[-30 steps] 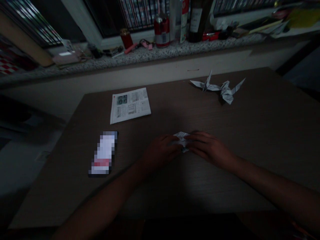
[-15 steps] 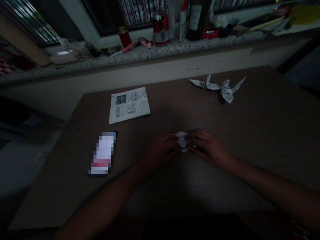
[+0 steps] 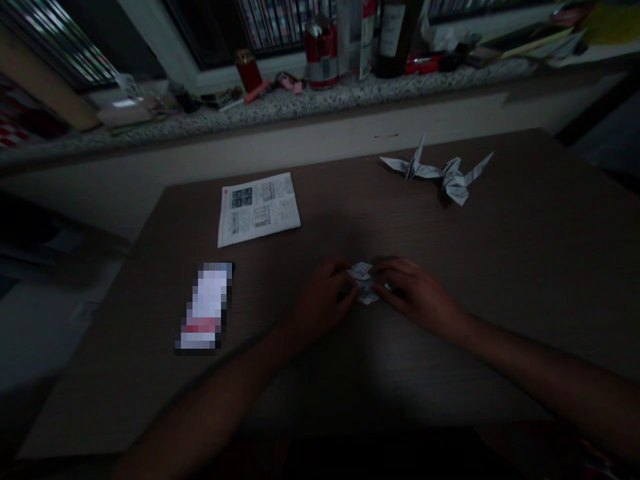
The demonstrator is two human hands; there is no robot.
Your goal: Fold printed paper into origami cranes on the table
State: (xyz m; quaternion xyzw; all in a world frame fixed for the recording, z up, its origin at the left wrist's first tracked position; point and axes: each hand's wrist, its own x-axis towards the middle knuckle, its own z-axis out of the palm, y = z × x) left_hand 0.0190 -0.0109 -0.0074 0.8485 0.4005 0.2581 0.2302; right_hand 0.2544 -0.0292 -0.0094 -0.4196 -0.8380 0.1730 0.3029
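Observation:
A small piece of folded printed paper (image 3: 367, 288) lies low over the middle of the table, between my two hands. My left hand (image 3: 327, 293) grips its left side, thumb near the lower edge and fingers at the upper left. On the opposite side my right hand (image 3: 407, 287) pinches the paper with thumb and fingers. Fingertips cover both side edges, and the dim light hides the finer creases. Two folded paper cranes (image 3: 456, 181) stand touching or nearly so at the far right of the table.
A folded printed sheet (image 3: 260, 210) lies at the back left of the brown table (image 3: 525, 267). Nearer me on the left is a phone (image 3: 205, 307) with a lit, blurred screen. Behind, the stone windowsill (image 3: 280, 110) carries a red can (image 3: 321, 57), a dark bottle (image 3: 393, 40) and clutter.
My left fingers have shifted slightly up and left along the paper, uncovering more of its upper part. My right hand stays nearly in place. The cranes, sheet and phone lie as before.

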